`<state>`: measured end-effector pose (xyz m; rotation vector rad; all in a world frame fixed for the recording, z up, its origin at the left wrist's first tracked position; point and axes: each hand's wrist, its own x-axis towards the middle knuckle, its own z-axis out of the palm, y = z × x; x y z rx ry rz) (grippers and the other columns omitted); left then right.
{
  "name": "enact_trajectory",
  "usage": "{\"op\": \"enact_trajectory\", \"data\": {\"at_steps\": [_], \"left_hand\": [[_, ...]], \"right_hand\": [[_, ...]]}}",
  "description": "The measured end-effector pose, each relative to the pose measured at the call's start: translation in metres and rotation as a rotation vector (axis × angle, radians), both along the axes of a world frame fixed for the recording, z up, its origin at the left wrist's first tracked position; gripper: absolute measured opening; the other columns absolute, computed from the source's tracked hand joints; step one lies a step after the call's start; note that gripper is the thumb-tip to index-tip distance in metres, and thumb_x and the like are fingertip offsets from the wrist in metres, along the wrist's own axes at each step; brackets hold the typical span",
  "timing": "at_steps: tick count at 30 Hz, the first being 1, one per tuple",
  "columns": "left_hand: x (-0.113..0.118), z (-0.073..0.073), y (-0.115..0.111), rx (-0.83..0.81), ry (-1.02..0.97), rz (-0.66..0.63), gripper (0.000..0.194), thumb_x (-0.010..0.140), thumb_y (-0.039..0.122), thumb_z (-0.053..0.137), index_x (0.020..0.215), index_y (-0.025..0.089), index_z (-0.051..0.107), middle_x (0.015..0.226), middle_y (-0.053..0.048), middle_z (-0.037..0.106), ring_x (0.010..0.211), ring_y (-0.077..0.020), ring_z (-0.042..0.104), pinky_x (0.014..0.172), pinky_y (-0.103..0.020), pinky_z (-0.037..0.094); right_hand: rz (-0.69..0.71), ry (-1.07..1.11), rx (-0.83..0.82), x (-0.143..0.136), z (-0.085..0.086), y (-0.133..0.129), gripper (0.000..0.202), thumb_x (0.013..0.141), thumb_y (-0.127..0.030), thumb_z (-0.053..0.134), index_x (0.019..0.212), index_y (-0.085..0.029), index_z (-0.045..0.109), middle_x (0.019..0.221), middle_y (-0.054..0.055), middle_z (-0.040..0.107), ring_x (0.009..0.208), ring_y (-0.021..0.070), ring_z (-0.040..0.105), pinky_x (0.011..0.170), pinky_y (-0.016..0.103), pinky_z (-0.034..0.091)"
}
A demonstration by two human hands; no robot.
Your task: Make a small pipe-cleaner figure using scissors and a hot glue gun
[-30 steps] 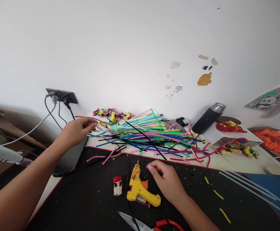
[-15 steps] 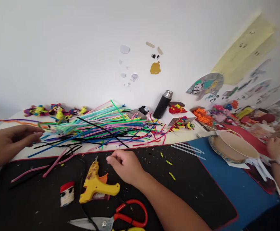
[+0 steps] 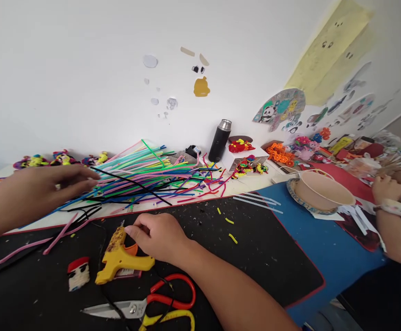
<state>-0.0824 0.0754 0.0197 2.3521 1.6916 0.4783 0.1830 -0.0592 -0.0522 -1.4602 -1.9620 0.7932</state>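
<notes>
My left hand [image 3: 45, 195] is over the left end of a pile of colourful pipe cleaners [image 3: 141, 172], thumb and fingers apart, with nothing visible between them. Low over the black mat, my right hand [image 3: 159, 236] is closed, thumb against curled fingers; anything inside is hidden. Its thumb is beside the nozzle of a yellow glue gun [image 3: 119, 257], which lies on the mat. Left of the gun sits a small white face piece with a red cap [image 3: 78, 273]. Scissors [image 3: 134, 309] with red and yellow handles lie in front, a dark cord crossing their blades.
Yellow offcuts [image 3: 229, 221] and clear glue sticks [image 3: 258, 202] lie to the right. A black bottle [image 3: 220, 140] stands by the wall beside a white box [image 3: 245, 158]. Another person's arm [image 3: 396, 225] rests near a round fan-like frame [image 3: 324, 191] on the blue mat [image 3: 303, 243].
My left hand has moved right, in over the pipe cleaners. My right hand has come closer to the glue gun's nozzle. The camera has turned a little, so the scene sits further left.
</notes>
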Motion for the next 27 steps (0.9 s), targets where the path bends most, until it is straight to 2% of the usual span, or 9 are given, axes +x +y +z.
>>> {"op": "enact_trajectory", "data": {"at_steps": [3, 5, 8, 11, 15, 20, 27], "left_hand": [[0.079, 0.030, -0.004, -0.042, 0.128, -0.298, 0.051, 0.086, 0.071, 0.050, 0.107, 0.033, 0.079, 0.093, 0.001, 0.082, 0.083, -0.0276, 0.073, 0.075, -0.033, 0.047], [0.128, 0.037, -0.004, -0.034, 0.178, -0.448, 0.047, 0.092, 0.060, 0.046, 0.111, 0.032, 0.078, 0.097, -0.002, 0.083, 0.086, -0.0284, 0.073, 0.075, -0.034, 0.047], [0.189, 0.029, -0.001, -0.008, 0.320, -0.692, 0.038, 0.096, 0.041, 0.047, 0.114, 0.028, 0.078, 0.109, -0.006, 0.082, 0.095, -0.0276, 0.074, 0.080, -0.033, 0.050], [0.233, 0.011, 0.003, 0.013, 0.478, -0.790, 0.033, 0.097, 0.029, 0.050, 0.113, 0.025, 0.078, 0.107, -0.010, 0.082, 0.092, -0.0287, 0.075, 0.078, -0.034, 0.052], [0.272, -0.011, 0.010, 0.026, 0.544, -0.798, 0.034, 0.095, 0.025, 0.057, 0.122, 0.023, 0.076, 0.115, -0.014, 0.081, 0.098, -0.0309, 0.075, 0.084, -0.036, 0.054], [0.301, -0.028, 0.016, 0.040, 0.591, -0.786, 0.038, 0.095, 0.027, 0.060, 0.131, 0.021, 0.072, 0.122, -0.017, 0.079, 0.105, -0.0335, 0.075, 0.088, -0.038, 0.054], [0.315, -0.037, 0.019, 0.062, 0.598, -0.809, 0.026, 0.099, 0.025, 0.055, 0.110, 0.019, 0.078, 0.108, -0.016, 0.081, 0.099, -0.0303, 0.075, 0.087, -0.035, 0.053]], "right_hand": [[0.036, -0.062, 0.065, -0.001, 0.004, -0.002, 0.031, 0.106, -0.048, 0.062, 0.093, -0.024, 0.075, 0.079, 0.000, 0.075, 0.075, 0.0169, 0.066, 0.063, 0.027, 0.031], [0.059, -0.099, 0.088, 0.000, 0.004, -0.002, 0.031, 0.107, -0.048, 0.062, 0.093, -0.023, 0.075, 0.083, 0.001, 0.078, 0.076, 0.0176, 0.068, 0.062, 0.028, 0.030], [0.071, -0.144, 0.095, 0.002, 0.004, 0.001, 0.034, 0.108, -0.050, 0.059, 0.094, -0.023, 0.075, 0.086, 0.002, 0.081, 0.077, 0.0195, 0.071, 0.061, 0.030, 0.030], [0.072, -0.184, 0.100, 0.004, 0.006, 0.004, 0.036, 0.108, -0.051, 0.056, 0.097, -0.023, 0.075, 0.093, 0.004, 0.083, 0.083, 0.0225, 0.075, 0.061, 0.031, 0.033], [0.088, -0.231, 0.098, 0.007, 0.010, 0.005, 0.037, 0.109, -0.050, 0.054, 0.099, -0.023, 0.077, 0.100, 0.006, 0.084, 0.089, 0.0253, 0.077, 0.063, 0.031, 0.040], [0.144, -0.242, 0.129, 0.008, 0.010, 0.005, 0.036, 0.110, -0.045, 0.050, 0.111, -0.024, 0.079, 0.112, 0.008, 0.084, 0.099, 0.0285, 0.077, 0.071, 0.033, 0.049], [0.177, -0.259, 0.087, 0.009, 0.010, 0.008, 0.042, 0.110, -0.044, 0.046, 0.113, -0.021, 0.081, 0.114, 0.010, 0.084, 0.104, 0.0314, 0.077, 0.076, 0.035, 0.053]]}}
